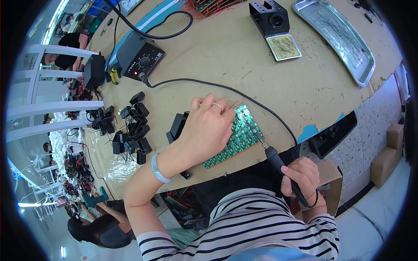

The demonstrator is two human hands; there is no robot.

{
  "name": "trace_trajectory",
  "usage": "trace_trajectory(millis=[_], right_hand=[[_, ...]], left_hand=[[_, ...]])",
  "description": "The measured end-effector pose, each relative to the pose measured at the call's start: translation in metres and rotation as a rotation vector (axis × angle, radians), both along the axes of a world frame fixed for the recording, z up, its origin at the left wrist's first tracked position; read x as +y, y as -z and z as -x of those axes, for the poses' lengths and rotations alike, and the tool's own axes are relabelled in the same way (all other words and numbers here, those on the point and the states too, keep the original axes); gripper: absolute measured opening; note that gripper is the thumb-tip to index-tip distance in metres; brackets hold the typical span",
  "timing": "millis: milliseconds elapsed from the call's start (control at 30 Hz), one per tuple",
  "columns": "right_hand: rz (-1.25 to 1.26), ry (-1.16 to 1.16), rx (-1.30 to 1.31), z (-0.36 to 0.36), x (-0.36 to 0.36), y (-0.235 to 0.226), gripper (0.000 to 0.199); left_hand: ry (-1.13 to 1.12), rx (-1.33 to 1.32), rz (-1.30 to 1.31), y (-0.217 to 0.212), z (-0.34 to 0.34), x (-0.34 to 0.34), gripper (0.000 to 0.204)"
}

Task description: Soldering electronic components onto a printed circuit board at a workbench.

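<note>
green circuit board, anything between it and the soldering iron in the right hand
Nothing visible does: the soldering iron, held in the right hand, reaches over the green circuit board; the left hand covers part of its left side.

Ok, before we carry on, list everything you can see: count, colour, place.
Circuit-board panel: 1, green, centre
Soldering iron: 1, black, in right hand
Control box: 1, black, upper left
Iron stand: 1, black, top
Sponge: 1, yellowish, on stand
Metal tray: 1, silver, upper right
Pliers: 1, yellow-black, beside control box
Wires: many, red, top edge
Small boxes: many, black, left
Carton: 1, brown, lower right
Table: 1, tan, throughout
Co-workers: several, dark clothing, far left
Bracelet: 1, pale blue, left wrist
Shirt: 1, black-white striped, bottom
Left hand: 1, bare, at panel
Right hand: 1, bare, around iron
</note>
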State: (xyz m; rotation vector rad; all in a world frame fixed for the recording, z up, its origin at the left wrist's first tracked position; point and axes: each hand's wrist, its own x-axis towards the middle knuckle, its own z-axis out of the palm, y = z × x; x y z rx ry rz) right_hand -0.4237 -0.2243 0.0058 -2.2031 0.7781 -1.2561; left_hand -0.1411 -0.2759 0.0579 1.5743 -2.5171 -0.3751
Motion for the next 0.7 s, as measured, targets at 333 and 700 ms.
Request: trace_trajectory(millis=[333,700], right_hand=[[0.027,0.092,0.025,0.004,0.002,-0.003,0.020],[0.129,0.069,-0.026,-0.007,-0.007,0.004,0.018]], left_hand=[[-0.191,0.099,0.113,-0.027,-0.036,0.003,0.024],[-0.965,0.275,0.320,0.014,-0.203,0.052,0.021]])
